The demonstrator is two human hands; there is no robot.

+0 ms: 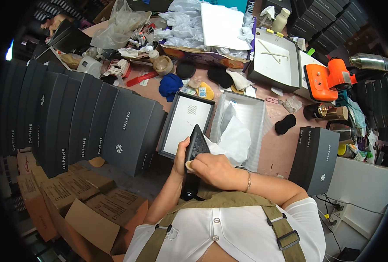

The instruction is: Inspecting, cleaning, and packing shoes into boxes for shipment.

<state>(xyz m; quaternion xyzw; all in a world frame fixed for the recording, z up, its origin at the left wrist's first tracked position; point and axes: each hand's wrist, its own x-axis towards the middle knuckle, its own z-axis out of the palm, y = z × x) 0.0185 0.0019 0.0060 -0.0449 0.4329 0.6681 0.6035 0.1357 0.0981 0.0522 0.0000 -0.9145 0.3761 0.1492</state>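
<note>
Gripping a black pointed-toe shoe (197, 144), the left hand (182, 155) presses its thumb along one side, its other fingers mostly hidden behind. The right hand (215, 168) has its fingers curled closed around a small beige pad (189, 165), cloth or sponge, held against the shoe. The shoe points toe-up in front of the person's body, just short of two open containers on the pink tabletop (276, 150). On the right of these, an open shoe box (259, 126) with a pale ribbed lining holds crumpled white tissue paper (235, 142); just left of it lies a dark-rimmed box lid (181, 133), its white inside facing up, with a small printed patch. Farther back, a shallow grey box (274, 75) contains two thin white bent rods, crossed. Beside it, a purple-sided carton (198, 57) is heaped with white wrapping, flat white sheets lying on top. Closed dark grey shoe boxes (133, 126) stand in a row at the left, and brown cardboard cartons (93, 222) sit below them, one with a flap raised.
</note>
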